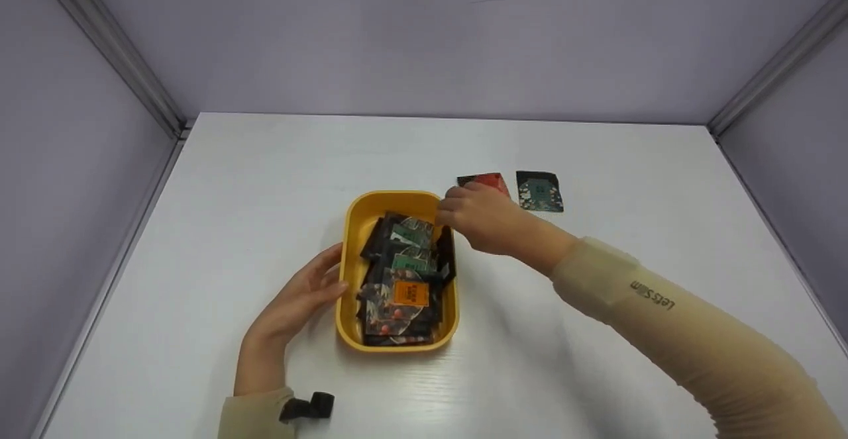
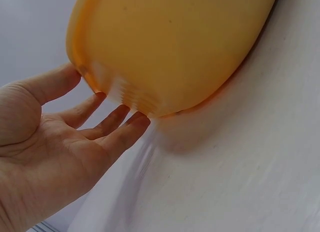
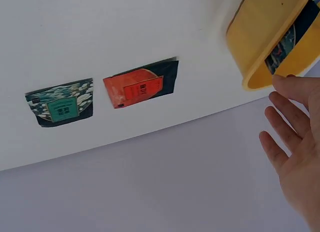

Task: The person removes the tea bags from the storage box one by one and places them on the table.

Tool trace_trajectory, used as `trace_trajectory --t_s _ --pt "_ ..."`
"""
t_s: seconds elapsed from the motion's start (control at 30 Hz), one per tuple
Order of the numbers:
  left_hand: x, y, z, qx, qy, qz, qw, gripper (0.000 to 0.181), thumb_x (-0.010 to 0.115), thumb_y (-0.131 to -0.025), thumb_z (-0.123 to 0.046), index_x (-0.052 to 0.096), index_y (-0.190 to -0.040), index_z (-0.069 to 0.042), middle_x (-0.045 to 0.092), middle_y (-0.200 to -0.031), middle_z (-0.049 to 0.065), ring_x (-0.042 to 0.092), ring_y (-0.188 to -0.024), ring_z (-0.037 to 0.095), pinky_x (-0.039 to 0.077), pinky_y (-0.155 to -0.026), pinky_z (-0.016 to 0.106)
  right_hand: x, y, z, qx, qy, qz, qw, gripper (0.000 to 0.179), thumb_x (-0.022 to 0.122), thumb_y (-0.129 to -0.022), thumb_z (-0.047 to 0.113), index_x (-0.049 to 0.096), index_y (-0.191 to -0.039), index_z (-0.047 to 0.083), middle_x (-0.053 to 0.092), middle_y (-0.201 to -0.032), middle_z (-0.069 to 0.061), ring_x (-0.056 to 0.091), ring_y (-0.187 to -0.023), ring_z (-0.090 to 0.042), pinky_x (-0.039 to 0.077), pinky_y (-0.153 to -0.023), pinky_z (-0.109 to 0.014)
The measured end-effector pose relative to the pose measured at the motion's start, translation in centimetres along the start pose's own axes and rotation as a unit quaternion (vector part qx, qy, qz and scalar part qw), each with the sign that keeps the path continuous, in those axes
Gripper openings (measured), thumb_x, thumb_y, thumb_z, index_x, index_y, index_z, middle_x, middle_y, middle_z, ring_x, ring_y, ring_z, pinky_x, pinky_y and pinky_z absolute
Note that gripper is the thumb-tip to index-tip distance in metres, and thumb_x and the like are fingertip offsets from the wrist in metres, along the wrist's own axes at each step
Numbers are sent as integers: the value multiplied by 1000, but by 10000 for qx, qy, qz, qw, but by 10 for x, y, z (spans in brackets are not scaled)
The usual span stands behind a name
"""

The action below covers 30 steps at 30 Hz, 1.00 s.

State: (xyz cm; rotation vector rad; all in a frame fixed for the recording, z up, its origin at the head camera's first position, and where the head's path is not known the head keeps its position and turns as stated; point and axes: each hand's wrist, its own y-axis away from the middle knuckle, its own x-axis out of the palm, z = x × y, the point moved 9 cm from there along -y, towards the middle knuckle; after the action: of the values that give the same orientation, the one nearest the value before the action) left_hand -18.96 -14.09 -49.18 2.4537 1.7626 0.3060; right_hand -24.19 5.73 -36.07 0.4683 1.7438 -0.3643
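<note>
A yellow plastic bin (image 1: 397,348) stands on the white table, with several dark sachets (image 1: 397,313) heaped inside, some with green labels and one with an orange label. My left hand (image 1: 298,296) touches the bin's left side. In the left wrist view its thumb is at the rim and its extended fingertips are against the outer wall. Over the bin's far right corner is my right hand (image 1: 487,217). Its loosely bent fingers (image 3: 285,124) show nothing between them, and the thumb is right at the rim in the right wrist view.
Beyond my right hand lies a red and black sachet (image 3: 137,89), partly covered by the hand in the head view. To its right is a dark sachet with a green label (image 1: 540,192). Pale panels (image 1: 424,42) enclose the table's back and sides.
</note>
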Motion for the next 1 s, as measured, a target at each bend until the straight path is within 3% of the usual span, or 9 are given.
trace_trajectory --t_s 0.13,0.4,0.63,0.87,1.0 --pt "0 -1 0 24 -31 -8 10000 70 64 -96 -8 28 -156 -11 26 -160 8 33 -144 28 35 -111 43 4 -2 17 -352 -108 313 9988 24 77 -85 6 74 -108 12 71 -105 -1 60 -104 -21 49 -90 -34" --pt "-1 0 0 -29 -42 -51 10000 69 64 -96 -8 29 -156 -11 27 -160 8 32 -144 28 32 -113 44 14 -2 30 -594 -244 720 9953 27 80 -84 9 77 -110 16 73 -103 2 59 -100 -18 48 -89 -31" --pt "-1 0 2 -42 -70 -49 10000 70 65 -96 -9 29 -156 -10 27 -160 8 31 -144 28 30 -114 44 22 0 33 -676 -56 998 9927 24 84 -81 20 79 -104 19 74 -98 3 60 -96 -18 48 -89 -31" --pt "0 -1 3 -68 -40 -74 9999 70 65 -95 -9 30 -155 -10 28 -160 9 31 -144 29 29 -114 45 22 3 31 -716 -68 1007 9923 19 82 -82 22 80 -100 20 74 -95 3 59 -90 -18 47 -85 -30" --pt "4 -2 6 -114 30 -17 9999 69 65 -95 -9 31 -155 -10 28 -159 9 32 -144 28 32 -113 43 19 8 31 -748 -85 779 9941 15 83 -81 23 81 -95 20 73 -90 4 59 -87 -17 48 -83 -29"
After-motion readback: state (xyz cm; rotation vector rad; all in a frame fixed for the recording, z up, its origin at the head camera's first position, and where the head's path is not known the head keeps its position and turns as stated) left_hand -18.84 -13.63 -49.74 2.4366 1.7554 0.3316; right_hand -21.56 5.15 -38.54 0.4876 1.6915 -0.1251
